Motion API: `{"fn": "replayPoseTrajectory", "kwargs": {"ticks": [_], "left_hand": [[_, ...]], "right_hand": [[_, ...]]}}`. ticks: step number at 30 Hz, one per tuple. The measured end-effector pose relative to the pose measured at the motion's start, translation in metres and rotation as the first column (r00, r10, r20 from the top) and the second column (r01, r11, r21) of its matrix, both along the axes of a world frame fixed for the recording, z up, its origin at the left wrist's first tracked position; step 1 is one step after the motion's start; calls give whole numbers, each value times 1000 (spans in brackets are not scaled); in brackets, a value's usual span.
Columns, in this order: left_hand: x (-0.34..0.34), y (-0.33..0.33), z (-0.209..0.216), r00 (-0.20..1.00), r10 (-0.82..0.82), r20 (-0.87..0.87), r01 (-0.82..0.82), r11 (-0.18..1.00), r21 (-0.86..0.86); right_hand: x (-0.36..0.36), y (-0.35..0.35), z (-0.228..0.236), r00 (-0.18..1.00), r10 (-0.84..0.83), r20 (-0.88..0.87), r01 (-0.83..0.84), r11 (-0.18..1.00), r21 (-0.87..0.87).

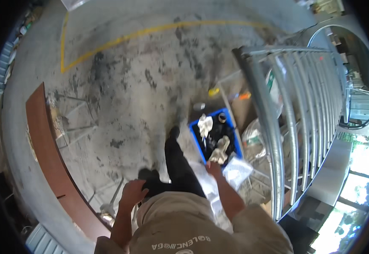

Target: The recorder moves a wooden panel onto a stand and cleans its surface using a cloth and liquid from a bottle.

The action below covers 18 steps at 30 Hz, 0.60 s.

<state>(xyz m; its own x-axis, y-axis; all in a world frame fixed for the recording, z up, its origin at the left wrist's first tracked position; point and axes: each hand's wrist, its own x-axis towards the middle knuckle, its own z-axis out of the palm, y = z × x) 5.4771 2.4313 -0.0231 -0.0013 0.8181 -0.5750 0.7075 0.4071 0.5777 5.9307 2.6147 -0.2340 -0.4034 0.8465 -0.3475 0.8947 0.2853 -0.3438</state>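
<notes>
My left hand (133, 193) is beside my dark trouser leg, its fingers loosely bent and a gap before the thumb; nothing shows in it. Down at the near edge of a blue crate (196, 139), my right hand (213, 169) is closed. Whether it grips the crate's rim or the clear plastic next to it cannot be made out. Inside the crate lie two crumpled off-white cloths or gloves (205, 125), dark items and a round-topped black container (222, 118). A sheet of translucent bubble wrap (237, 172) lies just right of this hand.
Metal railings (292, 127) stand at the right, with plastic bags (254, 135) behind the nearest bar. A curved brown board (53, 156) runs along the left. The stained concrete floor (138, 101) carries a yellow line (146, 31). Small yellow (213, 91) and orange items (244, 95) lie beyond the crate.
</notes>
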Motion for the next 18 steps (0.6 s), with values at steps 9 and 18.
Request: {"fn": "replayPoseTrajectory", "kwargs": {"ticks": [9, 18], "left_hand": [[-8, 156, -151, 899, 388, 202, -367, 921, -134], [36, 242, -384, 839, 463, 285, -426, 886, -185]], "right_hand": [[-111, 179, -153, 963, -192, 188, 229, 952, -203], [-154, 275, -297, 783, 228, 579, -91, 962, -256]]}}
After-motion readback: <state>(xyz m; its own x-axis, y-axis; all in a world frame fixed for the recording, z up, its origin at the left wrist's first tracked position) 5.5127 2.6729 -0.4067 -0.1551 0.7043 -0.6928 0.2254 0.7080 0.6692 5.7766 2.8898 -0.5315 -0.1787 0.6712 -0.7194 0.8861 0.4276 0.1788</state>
